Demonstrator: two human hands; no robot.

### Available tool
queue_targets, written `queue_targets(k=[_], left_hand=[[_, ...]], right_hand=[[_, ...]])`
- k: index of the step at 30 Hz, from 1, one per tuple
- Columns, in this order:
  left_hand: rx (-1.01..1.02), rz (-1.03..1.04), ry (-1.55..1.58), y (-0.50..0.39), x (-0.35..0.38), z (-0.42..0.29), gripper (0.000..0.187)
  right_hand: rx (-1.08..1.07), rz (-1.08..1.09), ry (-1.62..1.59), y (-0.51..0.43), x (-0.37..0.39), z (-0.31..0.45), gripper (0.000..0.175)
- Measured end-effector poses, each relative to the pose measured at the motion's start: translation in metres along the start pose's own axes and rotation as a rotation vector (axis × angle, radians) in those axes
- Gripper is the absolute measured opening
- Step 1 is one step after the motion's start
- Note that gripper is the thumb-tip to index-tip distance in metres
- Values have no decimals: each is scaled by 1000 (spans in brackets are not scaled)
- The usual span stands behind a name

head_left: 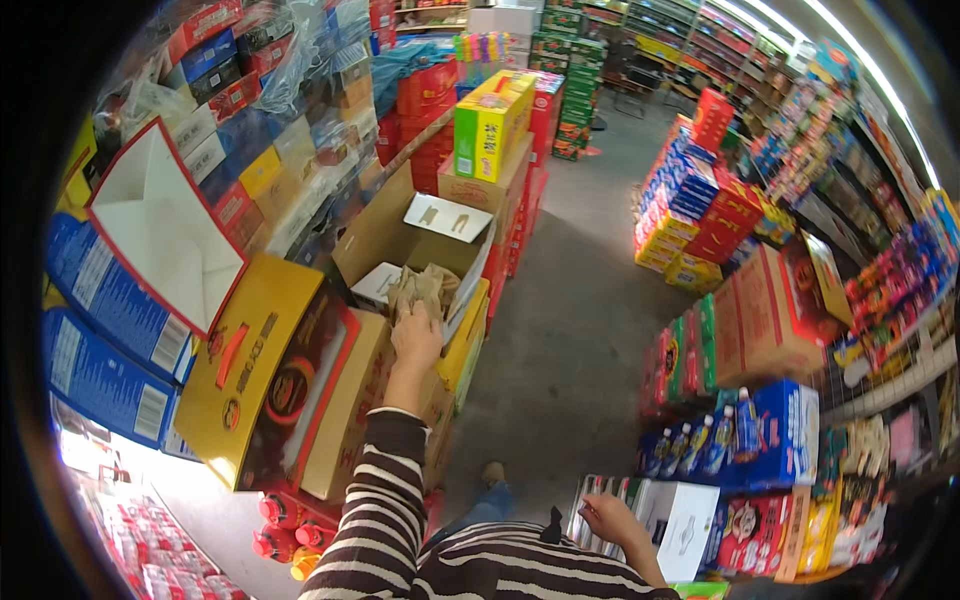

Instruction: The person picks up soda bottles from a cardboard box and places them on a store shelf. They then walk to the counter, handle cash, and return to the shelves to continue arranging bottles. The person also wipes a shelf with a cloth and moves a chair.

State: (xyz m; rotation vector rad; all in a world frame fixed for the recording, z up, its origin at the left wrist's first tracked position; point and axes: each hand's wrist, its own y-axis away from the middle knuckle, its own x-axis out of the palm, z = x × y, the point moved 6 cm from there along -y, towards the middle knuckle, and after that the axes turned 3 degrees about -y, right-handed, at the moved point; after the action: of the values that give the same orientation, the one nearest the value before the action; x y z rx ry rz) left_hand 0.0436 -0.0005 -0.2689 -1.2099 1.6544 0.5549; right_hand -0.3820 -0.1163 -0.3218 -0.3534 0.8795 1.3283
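My left hand point(417, 337) reaches into an opened carton point(373, 232) and touches crumpled brown paper point(424, 289); whether its fingers grip the paper is hard to tell. White cardboard flaps with cutouts point(448, 218) show at the carton's far side. Just left of the hand stand a brown cardboard box point(346, 405) and a yellow and dark gift box point(259, 375). My right hand point(606, 517) is low at the right, near my body, above a white box point(686, 529); its fingers are curled and nothing is plainly seen in them.
Stacked boxes wrapped in plastic point(247, 150) rise at the left, beside an open white box with a red rim point(165, 217). A yellow and green box point(495, 124) sits beyond the carton. The grey floor aisle point(559, 300) runs between the stacks, with a blue bottle carton point(780, 435) at the right.
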Motion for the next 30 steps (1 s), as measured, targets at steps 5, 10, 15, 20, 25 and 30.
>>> queue_targets(k=[5, 10, 15, 20, 25, 30], left_hand=[[-196, 165, -121, -56, 43, -3, 61], [-276, 273, -305, -96, 61, 51, 43], [-144, -351, 952, -104, -39, 3, 23], [309, -170, 594, -69, -42, -185, 28], [571, 87, 570, -46, 63, -270, 42], [637, 78, 403, -85, 11, -255, 39]], right_hand=[[30, -34, -86, -57, -50, -32, 18], [-47, -34, -111, -136, -96, -53, 19], [-77, 145, -406, -228, -153, -55, 21], [-255, 383, -1616, -313, -185, -26, 59], [-287, 392, -1846, -347, -219, 3, 77], [61, 191, -1693, -361, -205, -92, 45]])
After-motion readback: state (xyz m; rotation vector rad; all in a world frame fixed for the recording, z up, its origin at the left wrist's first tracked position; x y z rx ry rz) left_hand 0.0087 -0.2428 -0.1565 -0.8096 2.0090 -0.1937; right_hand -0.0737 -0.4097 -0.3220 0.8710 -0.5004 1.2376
